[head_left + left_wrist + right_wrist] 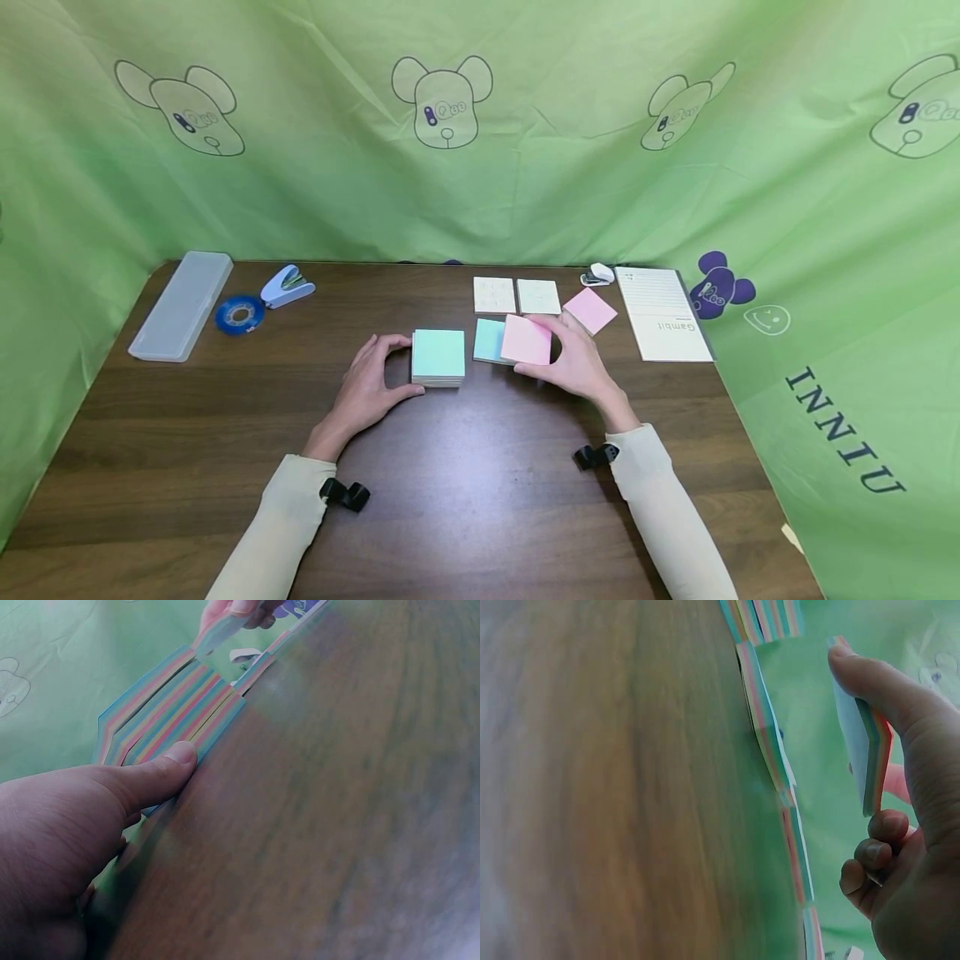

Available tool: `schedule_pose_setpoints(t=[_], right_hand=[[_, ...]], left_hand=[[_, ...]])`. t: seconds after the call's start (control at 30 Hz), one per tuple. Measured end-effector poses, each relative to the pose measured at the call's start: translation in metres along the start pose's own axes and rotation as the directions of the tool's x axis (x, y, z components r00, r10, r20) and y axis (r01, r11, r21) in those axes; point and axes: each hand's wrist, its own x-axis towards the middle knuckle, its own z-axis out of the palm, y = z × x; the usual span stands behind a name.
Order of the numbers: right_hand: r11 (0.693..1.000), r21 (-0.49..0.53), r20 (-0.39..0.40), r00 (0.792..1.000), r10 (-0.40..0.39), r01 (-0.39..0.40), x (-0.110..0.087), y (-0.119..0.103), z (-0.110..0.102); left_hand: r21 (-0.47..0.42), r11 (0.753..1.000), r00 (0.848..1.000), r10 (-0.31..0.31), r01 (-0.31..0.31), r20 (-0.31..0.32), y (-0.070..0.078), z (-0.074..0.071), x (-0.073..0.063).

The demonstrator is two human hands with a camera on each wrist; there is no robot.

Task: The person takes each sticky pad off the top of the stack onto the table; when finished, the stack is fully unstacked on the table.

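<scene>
A stack of sticky note pads with a mint top sheet stands on the table. My left hand grips its left side, thumb on the near face and fingers at the far corner. Striped coloured edges of the stack show in the left wrist view. My right hand pinches a pink-topped sticky note pad by its near and far edges. In the right wrist view this pad is raised off the table, its layered edge showing. It overlaps a light blue pad in the head view.
Behind lie two whitish pads side by side and a turned pink pad. A small white stapler and a notebook are at right. At left are a light blue stapler, blue tape roll and translucent case.
</scene>
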Motion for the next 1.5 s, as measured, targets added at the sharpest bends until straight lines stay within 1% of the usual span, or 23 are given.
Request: schedule_pose_setpoints(t=[0.33, 0.53, 0.57, 0.73, 0.93, 1.03, 1.23, 1.5], right_hand=[[0.996, -0.042, 0.004, 0.997, 0.075, -0.074, -0.006, 0.019, -0.009], [0.996, -0.07, -0.009, 0.998, 0.061, -0.062, -0.008, 0.027, -0.011], [0.996, -0.073, -0.02, 0.998, 0.057, -0.059, -0.008, 0.032, -0.01], [0.993, -0.093, -0.026, 0.997, 0.071, -0.073, -0.009, 0.037, -0.012], [0.981, -0.159, 0.027, 0.993, 0.116, -0.11, -0.008, 0.035, -0.016], [0.977, -0.179, 0.048, 0.991, 0.125, -0.114, -0.007, 0.036, -0.015], [0.979, -0.178, 0.072, 0.991, 0.109, -0.095, -0.005, 0.037, -0.014], [0.974, -0.203, 0.143, 0.981, 0.133, -0.102, 0.0, 0.033, -0.018]], left_hand=[[-0.008, 1.0, 1.0, 0.002, -0.002, 0.002, 0.0, -0.001, 0.0], [-0.01, 1.0, 1.0, 0.004, -0.004, 0.0, 0.0, -0.001, 0.0], [-0.009, 1.0, 1.0, 0.003, -0.003, 0.002, 0.0, -0.001, 0.0], [-0.002, 1.0, 1.0, 0.003, -0.003, 0.004, 0.0, -0.001, 0.001], [-0.002, 1.0, 1.0, 0.008, -0.007, 0.003, 0.0, -0.001, 0.001], [-0.003, 1.0, 1.0, 0.005, -0.005, 0.005, 0.0, -0.001, 0.001], [-0.001, 1.0, 1.0, -0.009, 0.009, 0.009, 0.002, -0.001, 0.001], [-0.009, 1.0, 1.0, -0.012, 0.012, 0.008, 0.003, -0.002, 0.001]])
